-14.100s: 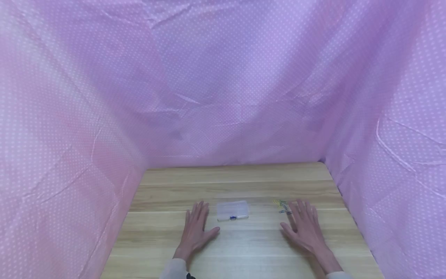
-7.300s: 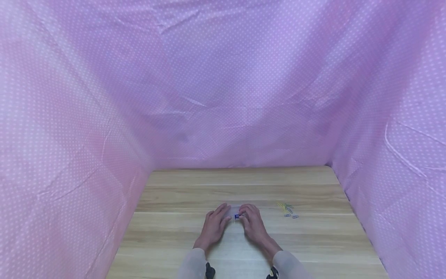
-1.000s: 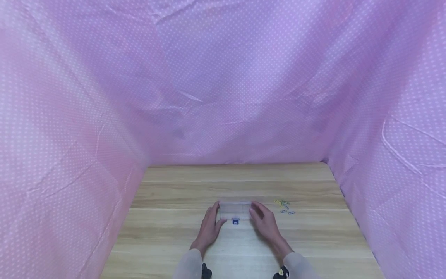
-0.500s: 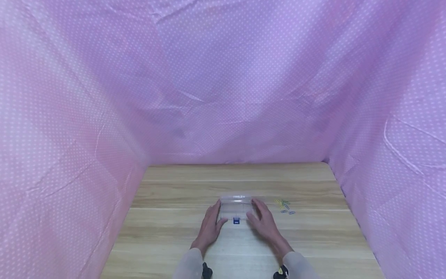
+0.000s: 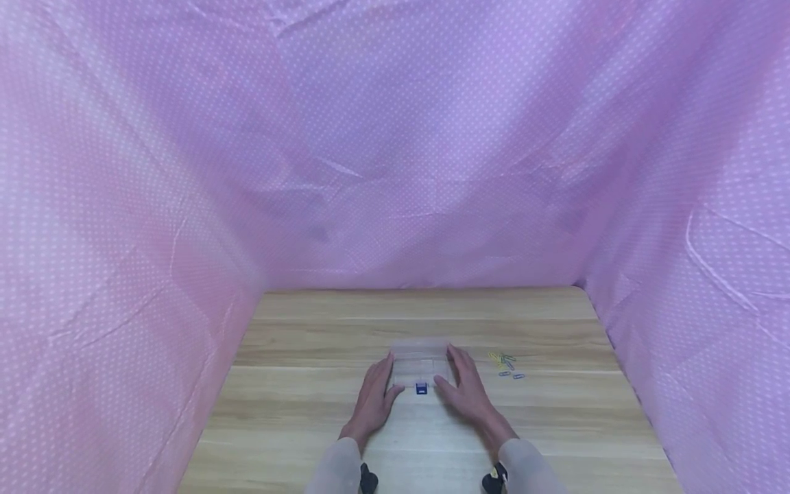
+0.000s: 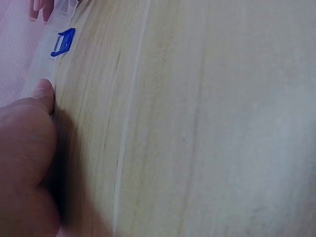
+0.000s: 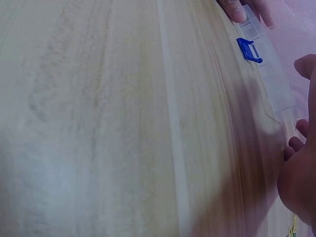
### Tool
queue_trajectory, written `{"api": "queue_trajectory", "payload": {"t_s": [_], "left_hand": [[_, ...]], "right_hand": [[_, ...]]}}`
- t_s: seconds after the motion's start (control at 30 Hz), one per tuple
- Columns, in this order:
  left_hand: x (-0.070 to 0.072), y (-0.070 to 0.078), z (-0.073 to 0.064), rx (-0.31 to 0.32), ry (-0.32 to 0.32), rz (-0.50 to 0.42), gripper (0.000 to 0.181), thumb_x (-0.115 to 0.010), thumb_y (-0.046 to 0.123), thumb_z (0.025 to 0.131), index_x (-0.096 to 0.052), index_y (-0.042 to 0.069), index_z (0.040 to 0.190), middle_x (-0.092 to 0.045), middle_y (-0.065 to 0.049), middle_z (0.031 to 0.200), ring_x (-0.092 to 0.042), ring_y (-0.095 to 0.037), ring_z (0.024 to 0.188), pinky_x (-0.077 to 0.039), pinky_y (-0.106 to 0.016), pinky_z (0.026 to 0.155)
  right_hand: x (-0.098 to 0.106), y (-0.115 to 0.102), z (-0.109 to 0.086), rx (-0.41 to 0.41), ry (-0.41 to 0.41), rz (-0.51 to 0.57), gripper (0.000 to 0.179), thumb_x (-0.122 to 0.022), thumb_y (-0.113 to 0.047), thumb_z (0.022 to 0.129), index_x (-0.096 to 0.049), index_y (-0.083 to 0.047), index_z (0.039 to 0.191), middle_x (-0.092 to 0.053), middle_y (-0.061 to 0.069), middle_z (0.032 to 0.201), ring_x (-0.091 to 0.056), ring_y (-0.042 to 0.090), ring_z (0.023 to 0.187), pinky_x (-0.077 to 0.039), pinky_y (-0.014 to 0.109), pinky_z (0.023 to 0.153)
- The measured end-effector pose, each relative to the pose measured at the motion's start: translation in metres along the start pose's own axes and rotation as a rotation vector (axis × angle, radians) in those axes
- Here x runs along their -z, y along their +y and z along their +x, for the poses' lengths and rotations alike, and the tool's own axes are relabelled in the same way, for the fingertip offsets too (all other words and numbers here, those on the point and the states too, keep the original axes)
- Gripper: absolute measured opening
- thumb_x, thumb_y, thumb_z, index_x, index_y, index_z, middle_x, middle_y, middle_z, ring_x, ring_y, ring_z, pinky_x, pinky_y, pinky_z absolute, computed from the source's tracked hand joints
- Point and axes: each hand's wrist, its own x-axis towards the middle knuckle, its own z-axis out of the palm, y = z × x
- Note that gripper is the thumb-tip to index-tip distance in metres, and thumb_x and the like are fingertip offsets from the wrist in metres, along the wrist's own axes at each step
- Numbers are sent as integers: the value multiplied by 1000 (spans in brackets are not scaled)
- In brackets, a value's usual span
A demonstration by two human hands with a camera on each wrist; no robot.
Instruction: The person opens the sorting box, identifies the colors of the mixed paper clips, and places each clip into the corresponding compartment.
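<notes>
Clear, colourless rectangular plastic box; squarish blue plastic latch; looped paper clips yellow, green, blue; flat tan wood-grain tabletop, pale stripes; draped pink-lilac cloth, white polka dots.

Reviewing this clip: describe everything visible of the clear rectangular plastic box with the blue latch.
The clear rectangular plastic box is shallow and see-through, with thin lines inside that look like dividers. Its blue plastic latch juts out at the front edge, toward the person. It stands open on the light wood-grain table, its clear lid tipped back on the far side. The left hand's thumb touches it; whether the right hand does is unclear.
</notes>
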Motion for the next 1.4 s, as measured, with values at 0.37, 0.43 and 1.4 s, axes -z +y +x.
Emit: {"api": "queue_trajectory", "payload": {"t_s": [0.37, 0.43, 1.4], "left_hand": [[-4, -5, 0, -81, 45, 38, 74, -72, 26, 110, -41, 2, 173, -59, -20, 168, -56, -45, 153, -12, -16, 144], [-3, -3, 0, -68, 36, 35, 73, -72, 26, 110, -42, 2, 172, -59, -20, 168, -56, -45, 153, -15, -20, 145], [10, 9, 6, 102, -128, -48, 81, -74, 24, 109, -35, 8, 177, -53, -21, 170, -42, -50, 161, -35, -72, 136]], "right_hand": [[-2, -2, 7, -37, -22, -52, 94, -74, -38, 105, -26, -8, 180, -33, 22, 184, -28, 50, 171, -22, 72, 143], [-2, -2, 8, -42, -25, -54, 94, -73, -39, 105, -25, -8, 180, -34, 22, 183, -28, 50, 171, -21, 73, 143], [8, 10, 0, 97, -105, -311, 106, -70, -64, 103, -27, -2, 178, -30, 23, 186, -28, 48, 174, -23, 68, 145]]}}
